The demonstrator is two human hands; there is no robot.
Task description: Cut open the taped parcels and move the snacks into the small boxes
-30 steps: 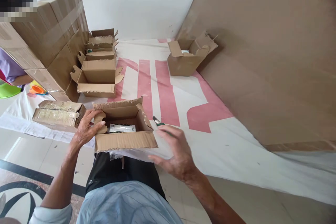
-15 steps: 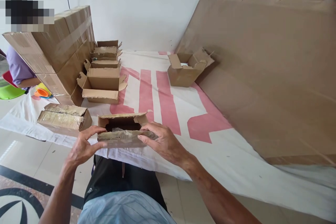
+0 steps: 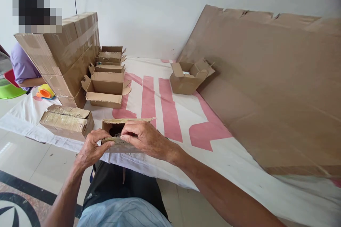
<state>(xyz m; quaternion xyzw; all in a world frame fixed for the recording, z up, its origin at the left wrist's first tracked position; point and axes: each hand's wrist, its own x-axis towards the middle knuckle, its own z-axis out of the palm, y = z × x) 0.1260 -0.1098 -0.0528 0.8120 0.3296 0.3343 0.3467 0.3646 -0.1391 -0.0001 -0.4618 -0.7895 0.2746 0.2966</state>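
Both hands, left hand [image 3: 93, 148] and right hand [image 3: 142, 138], are pinching the front flap of the small carton [image 3: 121, 130] at the sheet's [image 3: 239, 149] near edge, half closed, back flap standing.

Sealed box [image 3: 66, 121] left of held box [image 3: 117, 126] — open boxes [image 3: 106, 88] behind.

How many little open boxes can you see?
5, maybe more hidden. One box is under the left hand and right hand. Three sit in a row beside the big cartons. One is by the leaning cardboard sheet.
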